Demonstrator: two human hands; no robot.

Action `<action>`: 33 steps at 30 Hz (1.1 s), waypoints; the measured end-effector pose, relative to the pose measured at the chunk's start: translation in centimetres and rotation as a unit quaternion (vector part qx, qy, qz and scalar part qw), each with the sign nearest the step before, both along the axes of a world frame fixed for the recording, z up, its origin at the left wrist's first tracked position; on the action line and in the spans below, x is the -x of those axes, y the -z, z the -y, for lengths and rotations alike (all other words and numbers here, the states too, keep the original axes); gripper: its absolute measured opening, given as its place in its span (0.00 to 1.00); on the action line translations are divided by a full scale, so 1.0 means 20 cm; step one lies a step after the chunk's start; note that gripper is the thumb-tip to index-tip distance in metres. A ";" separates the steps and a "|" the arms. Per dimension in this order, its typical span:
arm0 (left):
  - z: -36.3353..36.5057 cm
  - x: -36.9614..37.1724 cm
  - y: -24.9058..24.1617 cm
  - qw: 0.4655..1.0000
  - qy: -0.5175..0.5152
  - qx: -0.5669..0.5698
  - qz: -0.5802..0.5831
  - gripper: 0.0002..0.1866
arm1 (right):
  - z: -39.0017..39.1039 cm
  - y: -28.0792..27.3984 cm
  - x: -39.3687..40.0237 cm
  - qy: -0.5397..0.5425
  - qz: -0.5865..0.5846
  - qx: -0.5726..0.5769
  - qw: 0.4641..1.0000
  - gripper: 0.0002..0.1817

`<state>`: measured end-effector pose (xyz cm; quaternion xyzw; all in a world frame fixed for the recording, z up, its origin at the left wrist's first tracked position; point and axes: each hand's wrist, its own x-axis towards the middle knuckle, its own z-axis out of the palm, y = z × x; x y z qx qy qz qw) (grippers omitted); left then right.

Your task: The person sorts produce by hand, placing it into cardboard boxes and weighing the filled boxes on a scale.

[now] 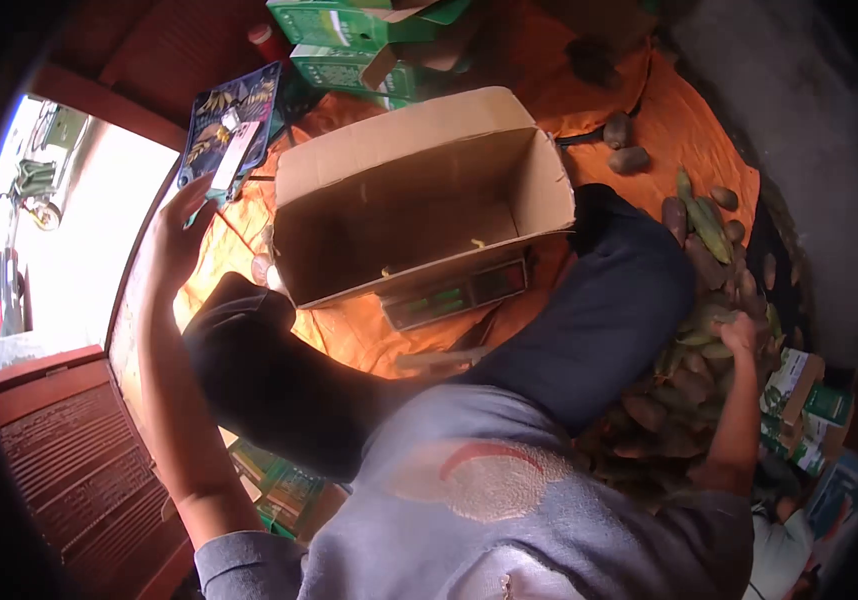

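Observation:
My left hand is raised at the left, fingers apart, beside a pale strip lying over a dark blue patterned tray; no hold on either shows. At the right, my right hand reaches into a heap of brown and green produce, its fingers closed round a piece too blurred to name. Between my knees an open cardboard box rests on a scale with a green display. Most of its inside is in shadow.
Green cartons are stacked behind the box, and others stand at the lower right. Long green pieces lie on the orange sheet. Two brown pieces are right of the box. Another person's pale sleeve shows at bottom right.

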<state>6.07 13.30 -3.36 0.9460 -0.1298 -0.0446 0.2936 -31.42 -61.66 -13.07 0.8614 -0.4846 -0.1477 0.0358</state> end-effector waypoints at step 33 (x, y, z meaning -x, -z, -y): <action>0.33 0.06 0.20 0.977 0.117 -0.145 -0.101 0.08 | -2.05 0.65 -1.80 -0.258 -0.320 -0.526 0.744 0.47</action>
